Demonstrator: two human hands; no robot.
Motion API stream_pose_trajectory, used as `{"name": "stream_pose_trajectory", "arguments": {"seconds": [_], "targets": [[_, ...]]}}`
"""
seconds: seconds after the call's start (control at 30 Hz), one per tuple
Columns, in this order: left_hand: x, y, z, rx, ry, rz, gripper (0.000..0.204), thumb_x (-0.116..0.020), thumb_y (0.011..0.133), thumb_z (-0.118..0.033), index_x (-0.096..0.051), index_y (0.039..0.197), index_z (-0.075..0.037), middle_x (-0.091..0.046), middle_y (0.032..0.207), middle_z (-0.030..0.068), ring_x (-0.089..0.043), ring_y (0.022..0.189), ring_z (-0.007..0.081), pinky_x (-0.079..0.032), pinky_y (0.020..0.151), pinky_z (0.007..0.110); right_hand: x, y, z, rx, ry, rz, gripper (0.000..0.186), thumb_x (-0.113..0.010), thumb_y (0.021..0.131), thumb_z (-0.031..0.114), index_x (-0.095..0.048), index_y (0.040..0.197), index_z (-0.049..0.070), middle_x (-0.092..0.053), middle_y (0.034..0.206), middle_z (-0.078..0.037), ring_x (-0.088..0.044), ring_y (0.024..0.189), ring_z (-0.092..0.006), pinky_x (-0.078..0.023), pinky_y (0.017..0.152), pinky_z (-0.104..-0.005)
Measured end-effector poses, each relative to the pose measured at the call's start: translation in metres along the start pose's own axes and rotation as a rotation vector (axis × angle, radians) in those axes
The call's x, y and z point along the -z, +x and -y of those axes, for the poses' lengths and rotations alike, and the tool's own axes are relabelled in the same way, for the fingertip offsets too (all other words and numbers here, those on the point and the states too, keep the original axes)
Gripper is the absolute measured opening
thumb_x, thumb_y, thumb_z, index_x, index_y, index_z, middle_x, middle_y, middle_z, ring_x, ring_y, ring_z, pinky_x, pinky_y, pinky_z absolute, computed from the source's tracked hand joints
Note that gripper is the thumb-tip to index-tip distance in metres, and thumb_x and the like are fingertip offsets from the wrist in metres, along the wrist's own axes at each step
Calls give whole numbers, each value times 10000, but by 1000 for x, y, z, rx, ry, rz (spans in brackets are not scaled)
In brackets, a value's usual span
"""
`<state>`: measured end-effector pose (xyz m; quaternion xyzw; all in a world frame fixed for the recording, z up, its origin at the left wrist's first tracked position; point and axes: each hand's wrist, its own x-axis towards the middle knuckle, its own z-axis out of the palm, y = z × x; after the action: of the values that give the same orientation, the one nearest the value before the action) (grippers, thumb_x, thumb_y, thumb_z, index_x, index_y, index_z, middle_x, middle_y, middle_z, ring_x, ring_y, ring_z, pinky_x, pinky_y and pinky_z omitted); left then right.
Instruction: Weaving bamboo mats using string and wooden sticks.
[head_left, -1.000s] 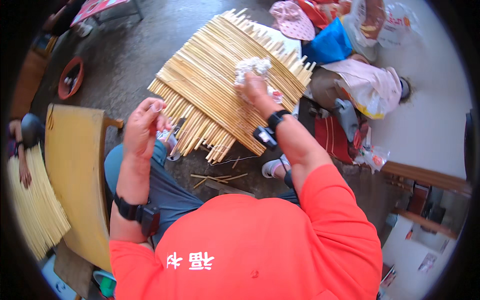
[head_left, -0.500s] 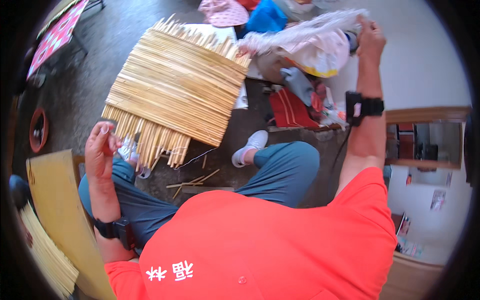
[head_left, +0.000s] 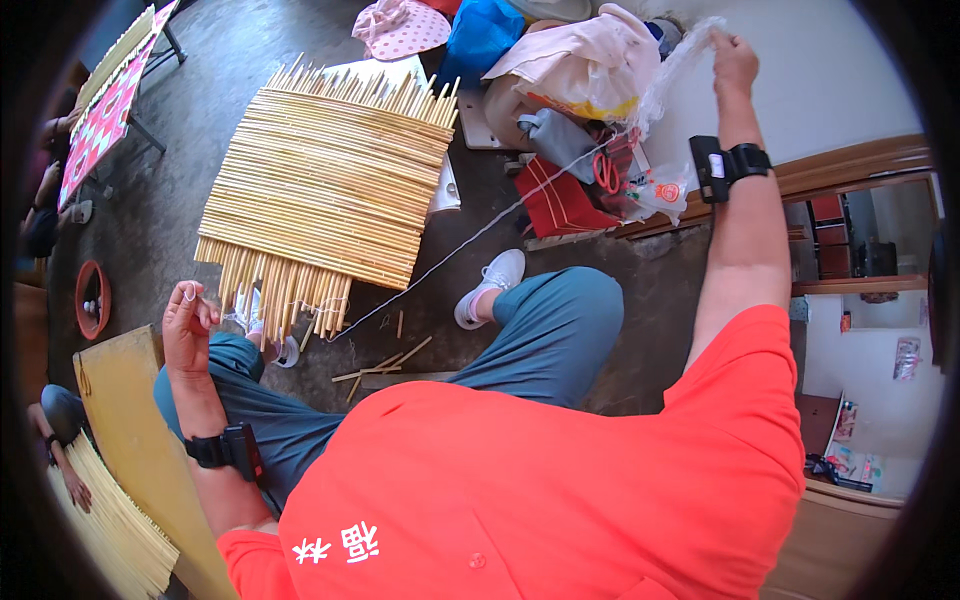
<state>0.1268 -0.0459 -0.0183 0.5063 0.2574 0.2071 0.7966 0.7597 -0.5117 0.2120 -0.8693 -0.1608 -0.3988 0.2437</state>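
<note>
My right hand (head_left: pixel 737 65) is raised at the upper right, its fingers closed on a loose bundle of thin white string (head_left: pixel 662 88). From this bundle a single taut strand (head_left: pixel 480 228) slants down to the near edge of a mat of thin yellow sticks (head_left: pixel 325 180). The mat's sticks lie side by side, with loose uneven ends at the far and near edges. My left hand (head_left: pixel 190 322) is beside the mat's near left corner, fingertips pinched together; a bit of white shows at them, too small to name.
Short cut sticks (head_left: pixel 385 370) lie on the dark floor between my feet. A red bag (head_left: pixel 565 198), red-handled scissors (head_left: pixel 606 172) and a pink dotted hat (head_left: pixel 402 28) lie beyond. A yellow board (head_left: pixel 120 400) stands at left. Other people's hands (head_left: pixel 75 488) are on stick mats at the left.
The string bundle has swung off the mat's far right corner and now hangs from my right hand. A strand has drawn tight across the floor. My left hand has moved slightly nearer me.
</note>
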Motion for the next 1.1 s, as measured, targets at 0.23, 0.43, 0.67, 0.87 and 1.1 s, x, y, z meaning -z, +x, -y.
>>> {"name": "stream_pose_trajectory", "arguments": {"seconds": [0.23,0.43,0.67,0.87,1.1], "targets": [[13,-18,-6,-33,-2,-41,148,-518,919,-187,-538,942,-42,-457,547,8,-464,524,101,-402,532,220,-28,-114,-48,-154,-199,396,381,-609,704,405,-684,837,56,-653,815,-179,-626,788,-342,-479,727,-385],[-19,-48,-22,-36,77,-128,158,-542,902,-165,-546,1001,-41,-479,687,-35,-407,514,47,-348,485,201,-36,-191,-9,-124,214,505,331,-638,756,299,-667,958,38,-667,856,-117,-631,779,-247,-480,728,-334],[-94,-73,-26,97,-217,88,173,-508,913,-189,-566,985,-42,-657,742,130,-664,683,179,-524,507,232,51,-288,236,-257,967,1257,120,-577,866,169,-643,906,76,-448,602,86,-327,465,18,-209,396,-158],[-120,-94,-26,117,-326,236,193,-488,926,-195,-558,992,-27,-642,705,153,-667,693,219,-518,475,228,95,-370,360,-15,1243,1562,214,-622,814,158,-636,971,15,-543,677,20,-413,530,-22,-331,464,-185],[-100,-113,-33,91,-349,217,210,-472,933,-186,-555,1002,-6,-603,597,109,-643,571,198,-474,414,221,107,-407,392,-551,1506,2012,224,-608,816,172,-616,984,24,-505,617,46,-381,458,-19,-241,377,-193]]}}
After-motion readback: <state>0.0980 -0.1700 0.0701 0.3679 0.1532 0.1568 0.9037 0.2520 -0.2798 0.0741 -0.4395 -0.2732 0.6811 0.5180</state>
